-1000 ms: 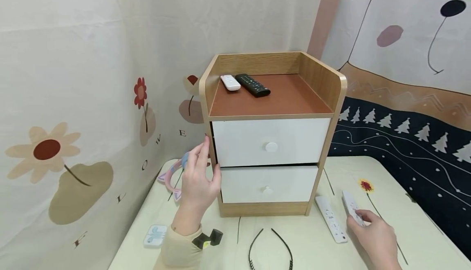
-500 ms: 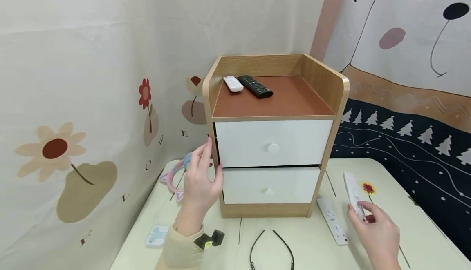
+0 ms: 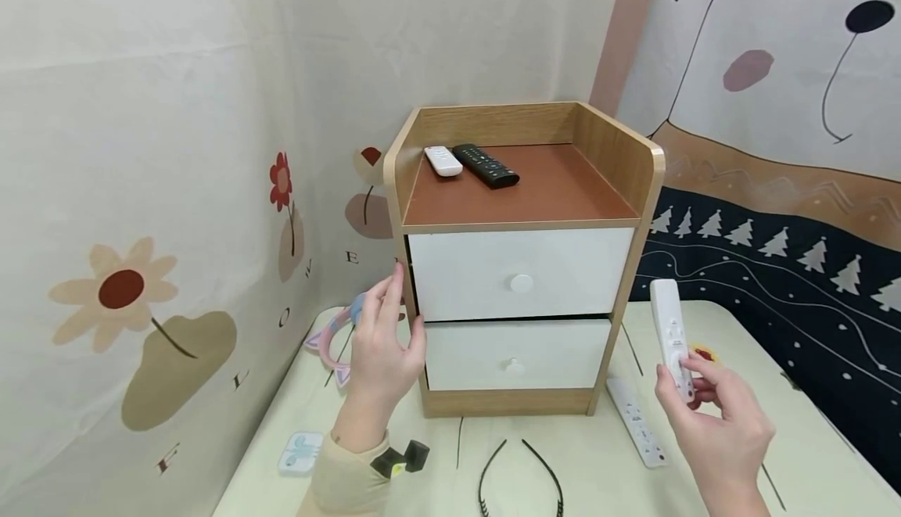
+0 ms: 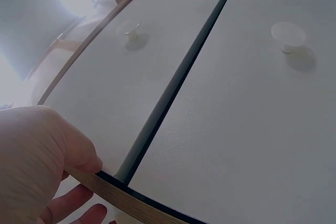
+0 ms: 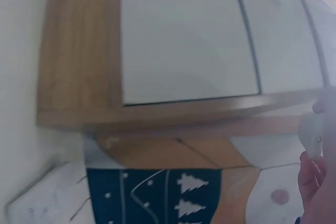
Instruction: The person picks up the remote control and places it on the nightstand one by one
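Observation:
A small wooden drawer cabinet [image 3: 507,401] with two white drawer fronts stands mid-view. My left hand [image 3: 385,360] holds its left side panel: in the left wrist view the thumb [image 4: 79,148] lies at the front edge and the fingers are outside the panel. To the right, my right hand [image 3: 721,427] pinches the lower end of a white remote control [image 3: 667,317], raised and tilted with its buttons showing. A similar white remote [image 3: 636,423] lies on the table beside the cabinet. In the right wrist view the held remote [image 5: 313,132] shows only at the right edge.
On the cabinet's brown top lie a small white remote [image 3: 443,161] and a black remote [image 3: 486,166]. A black headband [image 3: 482,478] is in front. A pink cat-ear headband [image 3: 327,345] and a pale blue-white case [image 3: 300,453] are at left. Printed cloth walls stand behind.
My right hand has lifted the white remote off the table and tipped its far end upward. My left hand stays at the cabinet's side.

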The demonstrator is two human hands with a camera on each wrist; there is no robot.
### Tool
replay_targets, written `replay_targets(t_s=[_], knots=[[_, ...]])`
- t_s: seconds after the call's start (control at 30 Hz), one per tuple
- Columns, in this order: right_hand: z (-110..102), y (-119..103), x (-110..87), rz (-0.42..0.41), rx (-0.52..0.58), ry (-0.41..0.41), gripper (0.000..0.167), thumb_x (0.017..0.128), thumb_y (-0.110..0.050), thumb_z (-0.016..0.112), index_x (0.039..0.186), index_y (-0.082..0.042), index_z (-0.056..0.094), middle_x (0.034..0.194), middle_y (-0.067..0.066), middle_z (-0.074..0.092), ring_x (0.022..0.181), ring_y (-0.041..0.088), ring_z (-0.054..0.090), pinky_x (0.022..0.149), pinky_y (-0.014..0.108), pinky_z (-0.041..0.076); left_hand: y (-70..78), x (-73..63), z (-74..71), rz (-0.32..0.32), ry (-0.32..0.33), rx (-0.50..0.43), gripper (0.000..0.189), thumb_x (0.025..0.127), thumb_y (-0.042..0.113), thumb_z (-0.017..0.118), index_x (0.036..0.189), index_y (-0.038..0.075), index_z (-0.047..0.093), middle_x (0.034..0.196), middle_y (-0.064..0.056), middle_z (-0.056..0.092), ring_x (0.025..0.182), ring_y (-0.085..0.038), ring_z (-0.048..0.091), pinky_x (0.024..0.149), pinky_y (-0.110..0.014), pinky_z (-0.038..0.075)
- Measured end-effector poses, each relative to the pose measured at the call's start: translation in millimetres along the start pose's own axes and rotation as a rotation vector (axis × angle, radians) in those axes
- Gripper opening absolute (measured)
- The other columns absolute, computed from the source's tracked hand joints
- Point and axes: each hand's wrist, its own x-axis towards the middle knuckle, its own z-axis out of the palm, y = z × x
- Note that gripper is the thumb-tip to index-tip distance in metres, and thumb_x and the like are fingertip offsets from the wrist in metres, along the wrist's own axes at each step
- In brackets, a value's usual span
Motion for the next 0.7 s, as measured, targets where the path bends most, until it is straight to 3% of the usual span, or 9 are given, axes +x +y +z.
replay_targets(t_s=[0.17,0.4,0.53,0.7], knots=[[10.1,-34.8,21.7,-0.137,0.195,0.118,0.026,0.080,0.001,0.081,0.096,0.021,0.074,0.118,-0.004,0.083,0.083,-0.016,0.063,0.077,-0.003,0.049,-0.3,-0.3,0.5,-0.011,-0.009,-0.002,0.084,0.085,-0.010,0.076,0.163,-0.004,0.047,0.136,-0.030,0.062,0.089,-0.031,0.071,0.074,-0.038,0.065],[27.3,-68.0,59.2,-0.256,0.237,0.134,0.036,0.085,-0.018,0.086,0.092,0.017,0.077,0.105,0.029,0.082,0.097,-0.010,0.067,0.083,0.000,0.051,-0.2,0.4,1.6,0.015,0.018,-0.008,0.085,0.081,-0.013,0.077,0.161,-0.005,0.049,0.136,-0.029,0.063,0.086,-0.030,0.070,0.069,-0.039,0.065],[40.8,-78.9,82.4,-0.320,0.207,0.081,0.037,0.085,-0.025,0.085,0.095,0.010,0.081,0.104,0.029,0.082,0.092,-0.007,0.062,0.081,0.000,0.049,0.2,0.3,1.9,0.011,0.014,-0.006,0.085,0.081,-0.013,0.076,0.161,-0.005,0.048,0.136,-0.029,0.062,0.088,-0.029,0.070,0.070,-0.039,0.065],[55.5,-89.6,108.0,-0.362,0.060,-0.038,0.034,0.085,-0.028,0.083,0.103,0.001,0.085,0.102,0.018,0.085,0.076,0.015,0.061,0.074,0.000,0.041,0.0,0.7,3.0,0.010,0.016,-0.003,0.085,0.081,-0.013,0.077,0.161,-0.005,0.048,0.135,-0.029,0.063,0.088,-0.028,0.070,0.070,-0.040,0.066]])
